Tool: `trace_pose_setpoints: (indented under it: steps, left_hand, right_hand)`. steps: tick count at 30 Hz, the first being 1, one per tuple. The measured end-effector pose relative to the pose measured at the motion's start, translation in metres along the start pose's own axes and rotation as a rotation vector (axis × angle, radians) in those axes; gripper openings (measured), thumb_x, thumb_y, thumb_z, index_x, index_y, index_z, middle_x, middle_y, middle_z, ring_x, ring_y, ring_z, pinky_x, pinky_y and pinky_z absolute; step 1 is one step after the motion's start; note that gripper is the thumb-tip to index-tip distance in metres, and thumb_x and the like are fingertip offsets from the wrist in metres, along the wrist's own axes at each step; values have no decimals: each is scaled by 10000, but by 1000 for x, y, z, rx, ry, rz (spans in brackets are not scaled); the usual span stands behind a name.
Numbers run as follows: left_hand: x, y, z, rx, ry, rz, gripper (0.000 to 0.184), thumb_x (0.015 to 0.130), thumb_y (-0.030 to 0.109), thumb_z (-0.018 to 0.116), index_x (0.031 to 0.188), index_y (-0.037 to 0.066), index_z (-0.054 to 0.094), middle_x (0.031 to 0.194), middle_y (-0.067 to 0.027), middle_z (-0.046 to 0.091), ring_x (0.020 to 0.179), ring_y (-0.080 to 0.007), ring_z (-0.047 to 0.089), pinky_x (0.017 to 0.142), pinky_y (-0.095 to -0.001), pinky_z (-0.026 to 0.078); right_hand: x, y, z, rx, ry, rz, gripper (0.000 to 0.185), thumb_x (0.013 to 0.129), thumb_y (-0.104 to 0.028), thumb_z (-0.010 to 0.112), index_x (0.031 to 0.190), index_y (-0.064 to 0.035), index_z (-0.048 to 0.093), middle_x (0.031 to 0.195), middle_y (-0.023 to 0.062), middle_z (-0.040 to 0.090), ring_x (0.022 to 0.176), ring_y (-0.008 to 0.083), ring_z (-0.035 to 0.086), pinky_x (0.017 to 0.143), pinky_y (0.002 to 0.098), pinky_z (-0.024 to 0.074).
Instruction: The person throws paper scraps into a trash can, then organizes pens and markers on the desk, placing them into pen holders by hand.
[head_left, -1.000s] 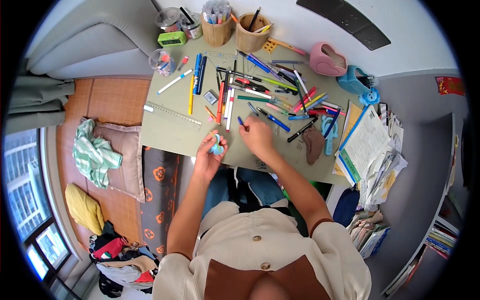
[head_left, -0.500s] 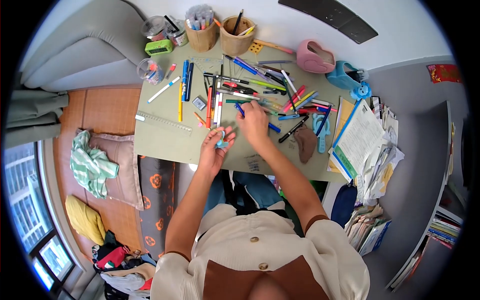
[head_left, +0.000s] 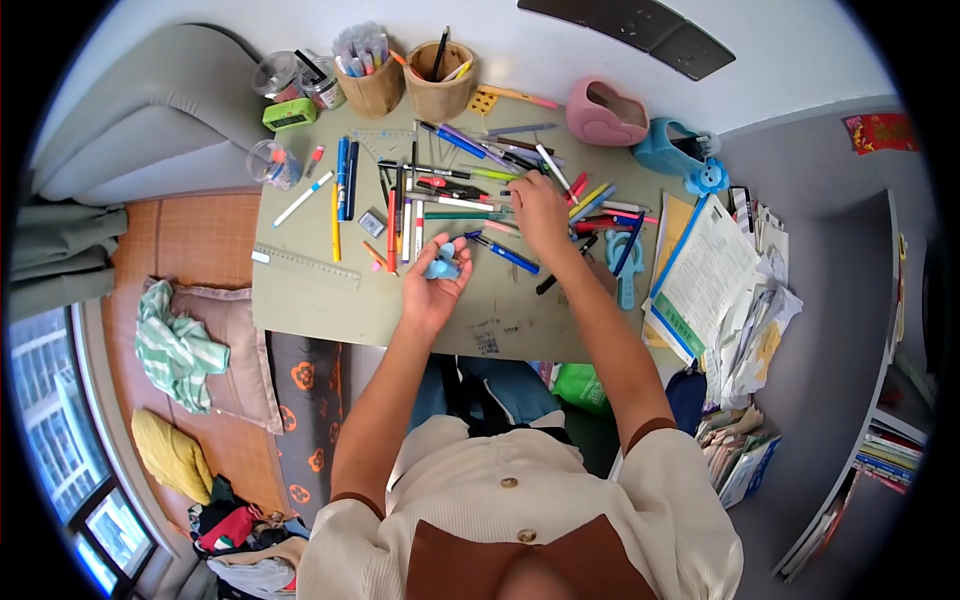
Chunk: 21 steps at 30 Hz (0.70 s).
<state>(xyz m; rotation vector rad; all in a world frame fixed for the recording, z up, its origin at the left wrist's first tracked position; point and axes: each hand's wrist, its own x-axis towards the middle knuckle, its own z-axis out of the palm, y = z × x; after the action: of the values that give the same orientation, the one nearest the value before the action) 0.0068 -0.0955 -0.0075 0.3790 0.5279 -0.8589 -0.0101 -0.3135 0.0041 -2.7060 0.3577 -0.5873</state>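
One pile of loose pens is being borne by the bench. At the right part of the pile, the right hand is being held low, its fingers bent down among the pens; whether any pen is being gripped cannot be told, as the fingertips are being hidden. Just nearer the person than the pile, the left hand is being held palm up, and a small light blue thing is being cradled in its curled fingers. On the near side of the pile, a blue pen is lying at a slant. Left of the pile, a small grey block and a yellow pen are lying apart, and a clear ruler is lying nearer the person. Beyond the pile, two wooden pots are standing upright. Right of the pile, papers are being stacked against one another.
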Motion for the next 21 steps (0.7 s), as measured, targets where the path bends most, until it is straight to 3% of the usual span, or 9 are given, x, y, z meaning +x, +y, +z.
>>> trace_pose_setpoints:
  steps: [3,6,9,10,14,17,21]
  left_hand:
    - [0,-3,8,44,40,16,214,992,213,505,1128,59,565,1054,-142,655,937,-274,642,845,-381,546]
    - [-2,-3,8,101,83,32,198,981,209,516,1092,56,573,1033,-137,655,936,-271,639,844,-376,542]
    - [-13,-2,5,162,136,71,184,967,202,531,1063,54,585,1011,-130,655,933,-267,635,840,-368,541]
    - [-16,-2,2,188,139,87,182,966,203,532,1058,55,584,1005,-128,657,929,-265,636,834,-366,542]
    - [-30,0,-8,259,153,126,203,976,210,506,1102,58,553,1039,-138,657,933,-252,645,841,-376,540]
    - [-33,1,-8,286,156,158,214,977,203,499,1123,55,547,1051,-141,657,937,-246,646,852,-376,540]
    - [-26,-3,4,275,132,206,217,975,187,495,1139,55,548,1060,-129,648,946,-241,642,876,-379,536]
  right_hand:
    - [5,7,1,-94,-71,-79,70,733,-64,640,802,-70,633,852,88,569,855,293,593,673,404,523]
    - [9,2,-7,-112,-114,-95,122,713,-70,656,829,-70,619,855,93,564,851,295,589,675,404,521]
    - [0,-27,-14,139,-136,-86,132,729,-70,674,833,-83,595,850,78,559,853,280,591,697,413,509]
    - [-10,-35,-12,150,-194,-179,189,698,-78,666,874,-74,595,886,75,549,901,266,579,686,377,527]
    - [-29,-46,2,-49,-360,-467,134,712,-83,638,838,-82,595,925,41,541,941,234,573,694,338,537]
    - [-23,-50,3,-52,-353,-402,134,715,-74,664,833,-58,605,908,65,550,911,244,592,689,359,533]
    - [-12,-82,-22,478,-414,54,131,737,-79,698,816,-14,616,835,113,576,820,289,613,681,394,512]
